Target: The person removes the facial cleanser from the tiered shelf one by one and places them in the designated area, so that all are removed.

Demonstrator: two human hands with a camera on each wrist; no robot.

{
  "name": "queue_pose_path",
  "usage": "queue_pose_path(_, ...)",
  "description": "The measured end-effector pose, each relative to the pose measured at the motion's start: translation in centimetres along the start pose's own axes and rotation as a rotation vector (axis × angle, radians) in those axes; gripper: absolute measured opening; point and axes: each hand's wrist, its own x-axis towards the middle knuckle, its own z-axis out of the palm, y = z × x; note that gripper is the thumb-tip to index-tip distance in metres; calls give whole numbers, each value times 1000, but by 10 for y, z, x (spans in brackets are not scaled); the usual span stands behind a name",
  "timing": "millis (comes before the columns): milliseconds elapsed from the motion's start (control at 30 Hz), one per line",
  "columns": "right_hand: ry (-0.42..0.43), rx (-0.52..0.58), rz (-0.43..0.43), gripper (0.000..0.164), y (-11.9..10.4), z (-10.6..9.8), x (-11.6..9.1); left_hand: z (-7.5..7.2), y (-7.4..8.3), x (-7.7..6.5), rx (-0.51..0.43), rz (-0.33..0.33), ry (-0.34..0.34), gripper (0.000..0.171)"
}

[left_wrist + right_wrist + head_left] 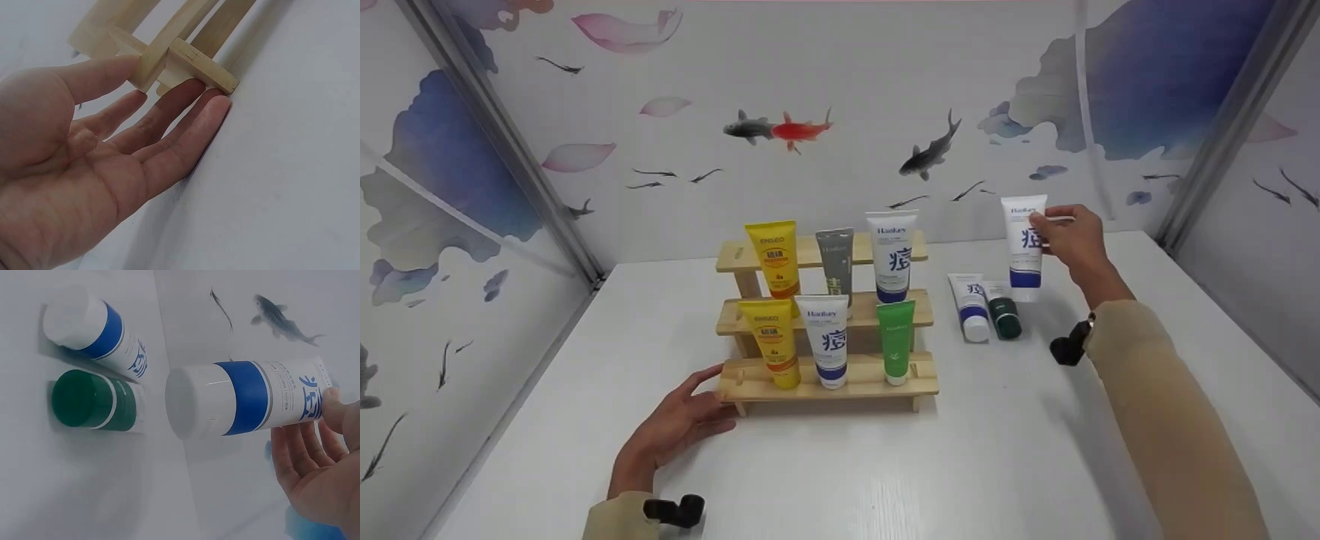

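My right hand [1072, 236] pinches a white and blue squeeze tube [1024, 244] near its flat crimped end, holding it upright with the white cap down. In the right wrist view the thumb lies on the printed face of the tube [247, 399], fingers behind. My left hand [682, 420] grips the left end of the lowest step of a three-step wooden display rack [825, 390]. The left wrist view has the thumb against one edge of the wood [154, 59] and the fingers around its other side. On the table below the right hand lie another white tube [971, 307] and a green-capped tube [1003, 311].
The lowest step bears a yellow tube [772, 341], a white tube [826, 341] and a green tube [896, 341]. Behind them on the middle step stand a yellow tube [775, 259], a grey tube [836, 262] and a white tube [893, 255]. Painted wall panels [855, 67] enclose the table.
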Motion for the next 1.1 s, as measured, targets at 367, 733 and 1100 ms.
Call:
queue_pose_path(367, -53, -85, 88, 69, 43, -10, 3, -3, 0, -2, 3, 6, -9, 74)
queue_pose_path(733, -103, -122, 180, 72, 72, -12, 0, -3, 1, -1, -7, 7, -12, 69)
queue_pose_path(1100, -97, -104, 282, 71, 85, -4, 2, -1, -1, 0, -5, 10, -13, 70)
